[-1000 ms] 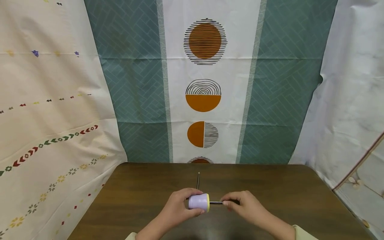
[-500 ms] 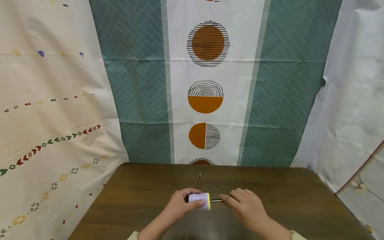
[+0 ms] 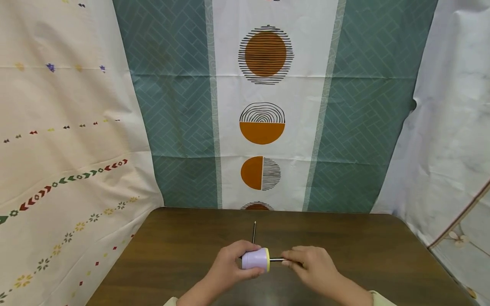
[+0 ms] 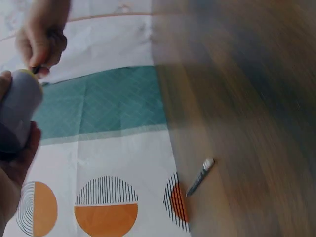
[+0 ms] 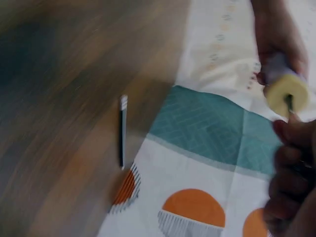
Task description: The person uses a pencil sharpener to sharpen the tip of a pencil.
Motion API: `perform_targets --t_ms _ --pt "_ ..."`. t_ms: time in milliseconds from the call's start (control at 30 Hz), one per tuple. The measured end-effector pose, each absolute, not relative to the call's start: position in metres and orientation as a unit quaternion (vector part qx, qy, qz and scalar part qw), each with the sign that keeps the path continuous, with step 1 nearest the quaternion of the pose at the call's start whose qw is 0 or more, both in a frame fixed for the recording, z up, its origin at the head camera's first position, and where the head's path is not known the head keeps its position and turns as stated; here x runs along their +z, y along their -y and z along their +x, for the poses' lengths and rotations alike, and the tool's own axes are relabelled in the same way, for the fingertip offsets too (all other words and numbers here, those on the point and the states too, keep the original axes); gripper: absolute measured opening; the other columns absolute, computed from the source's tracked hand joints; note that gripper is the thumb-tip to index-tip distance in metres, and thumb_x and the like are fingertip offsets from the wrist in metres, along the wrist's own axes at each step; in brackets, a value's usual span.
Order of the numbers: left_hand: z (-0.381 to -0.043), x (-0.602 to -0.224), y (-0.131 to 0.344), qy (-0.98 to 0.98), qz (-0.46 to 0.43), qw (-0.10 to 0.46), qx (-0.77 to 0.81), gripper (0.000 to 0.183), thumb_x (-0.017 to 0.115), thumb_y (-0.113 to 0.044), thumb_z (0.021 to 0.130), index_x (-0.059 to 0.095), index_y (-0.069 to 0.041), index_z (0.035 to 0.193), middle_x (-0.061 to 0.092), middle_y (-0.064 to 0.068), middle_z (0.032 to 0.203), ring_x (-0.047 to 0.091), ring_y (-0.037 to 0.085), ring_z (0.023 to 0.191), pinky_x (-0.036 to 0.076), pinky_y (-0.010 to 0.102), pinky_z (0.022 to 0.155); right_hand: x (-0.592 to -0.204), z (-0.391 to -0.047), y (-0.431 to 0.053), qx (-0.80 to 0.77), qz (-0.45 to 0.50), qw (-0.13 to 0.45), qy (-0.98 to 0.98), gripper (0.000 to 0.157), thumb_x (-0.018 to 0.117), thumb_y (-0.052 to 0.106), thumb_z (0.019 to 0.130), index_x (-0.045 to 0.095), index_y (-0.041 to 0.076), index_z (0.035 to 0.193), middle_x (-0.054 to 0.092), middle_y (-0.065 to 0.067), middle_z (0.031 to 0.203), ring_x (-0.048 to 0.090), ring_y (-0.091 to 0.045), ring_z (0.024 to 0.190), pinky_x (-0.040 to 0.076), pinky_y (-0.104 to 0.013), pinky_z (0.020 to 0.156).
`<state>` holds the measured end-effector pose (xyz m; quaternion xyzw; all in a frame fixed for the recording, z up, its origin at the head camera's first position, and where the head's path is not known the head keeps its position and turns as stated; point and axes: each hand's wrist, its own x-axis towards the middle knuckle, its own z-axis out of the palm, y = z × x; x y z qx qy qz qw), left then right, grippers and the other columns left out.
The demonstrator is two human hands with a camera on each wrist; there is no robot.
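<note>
My left hand [image 3: 228, 264] grips a lilac pencil sharpener [image 3: 253, 259] with a yellow end face, thumb and fingers around its body. It lies sideways, its yellow face towards my right hand [image 3: 313, 267]. A dark pencil [image 3: 276, 259] runs into the hole of that face, and my right fingers pinch its outer part. The right wrist view shows the yellow face [image 5: 287, 96] with the pencil going in; the tip inside is hidden. In the left wrist view the sharpener [image 4: 20, 111] and both hands are blurred.
Beyond the hands, a second dark pencil [image 3: 254, 232] lies on the brown wooden table [image 3: 183, 233], pointing away. A green and white patterned cloth [image 3: 264, 140] hangs behind the table's far edge. Pale cloths hang at left [image 3: 76, 170] and right [image 3: 440, 148].
My right hand rolled over with its knuckles raised, then rolled back, pinching the pencil throughout. The sharpener stays in my left hand, slightly turned. The second pencil lies still.
</note>
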<state>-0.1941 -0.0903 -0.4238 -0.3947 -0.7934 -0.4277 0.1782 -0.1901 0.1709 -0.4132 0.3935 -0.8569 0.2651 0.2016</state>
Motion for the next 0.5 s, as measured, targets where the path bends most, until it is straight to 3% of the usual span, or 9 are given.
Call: perform_targets --t_ms 67,133,167,233,300,333,433,500 --pt "-0.196 -0.427 0.091 0.773 -0.455 0.27 -0.351 0.044 0.091 -0.019 0.074 0.071 -0.007 0.112 0.073 0.007 0.104 0.067 0.009 0.09 0.056 0.015 0.075 -0.407 -0.192 -0.176 0.353 0.371 0.029 0.858 0.03 0.065 0.03 0.1 0.081 0.005 0.101 0.08 0.0 0.091 0.062 0.007 0.076 0.052 -0.014 0.067" --pt "-0.199 -0.429 0.092 0.745 -0.497 0.337 -0.292 0.049 0.093 -0.022 0.072 0.07 -0.009 0.113 0.072 0.004 0.106 0.069 0.014 0.094 0.057 0.015 0.081 -0.401 -0.197 -0.18 0.443 0.326 -0.138 0.824 0.034 0.065 0.027 0.1 0.078 -0.004 0.103 0.075 -0.002 0.08 0.059 0.004 0.069 0.049 -0.019 0.058" --pt "-0.199 -0.429 0.092 0.734 -0.509 0.352 -0.278 0.051 0.094 -0.023 0.071 0.07 -0.009 0.114 0.071 0.003 0.106 0.069 0.014 0.095 0.057 0.015 0.083 -0.399 -0.199 -0.181 0.473 0.309 -0.194 0.802 0.036 0.063 0.025 0.101 0.076 -0.008 0.103 0.069 -0.001 0.073 0.053 0.003 0.064 0.045 -0.019 0.055" --pt "-0.199 -0.43 0.092 0.732 -0.514 0.351 -0.277 0.051 0.094 -0.023 0.071 0.069 -0.009 0.114 0.071 0.003 0.107 0.069 0.014 0.095 0.057 0.016 0.084 -0.399 -0.202 -0.182 0.496 0.304 -0.24 0.777 0.036 0.061 0.021 0.102 0.072 -0.013 0.102 0.055 0.001 0.065 0.04 0.001 0.058 0.036 -0.018 0.052" --pt "-0.198 -0.43 0.092 0.751 -0.491 0.314 -0.31 0.048 0.093 -0.021 0.073 0.07 -0.009 0.113 0.072 0.004 0.106 0.069 0.013 0.093 0.057 0.015 0.081 -0.4 -0.201 -0.181 0.469 0.316 -0.203 0.8 0.036 0.061 0.025 0.102 0.074 -0.009 0.106 0.059 0.001 0.065 0.044 0.004 0.057 0.036 -0.017 0.05" --pt "-0.197 -0.43 0.092 0.765 -0.469 0.284 -0.338 0.045 0.092 -0.019 0.074 0.07 -0.009 0.113 0.073 0.005 0.106 0.068 0.012 0.091 0.057 0.015 0.078 -0.402 -0.199 -0.18 0.428 0.332 -0.144 0.828 0.034 0.062 0.027 0.102 0.076 -0.004 0.108 0.064 0.003 0.07 0.046 0.005 0.06 0.039 -0.017 0.052" --pt "-0.198 -0.426 0.089 0.803 -0.361 0.147 -0.451 0.038 0.088 -0.02 0.08 0.072 -0.007 0.111 0.075 0.009 0.105 0.065 0.006 0.084 0.056 0.017 0.07 -0.407 -0.194 -0.174 0.265 0.348 0.092 0.895 0.029 0.065 0.036 0.099 0.08 0.014 0.111 0.072 0.01 0.086 0.049 0.009 0.07 0.043 -0.014 0.06" --pt "-0.2 -0.422 0.088 0.801 -0.278 0.051 -0.527 0.035 0.085 -0.021 0.084 0.072 -0.004 0.112 0.075 0.013 0.105 0.063 0.005 0.081 0.055 0.019 0.067 -0.411 -0.193 -0.172 0.164 0.349 0.249 0.889 0.033 0.059 0.043 0.1 0.079 0.02 0.111 0.063 0.014 0.08 0.044 0.006 0.067 0.039 -0.013 0.059"
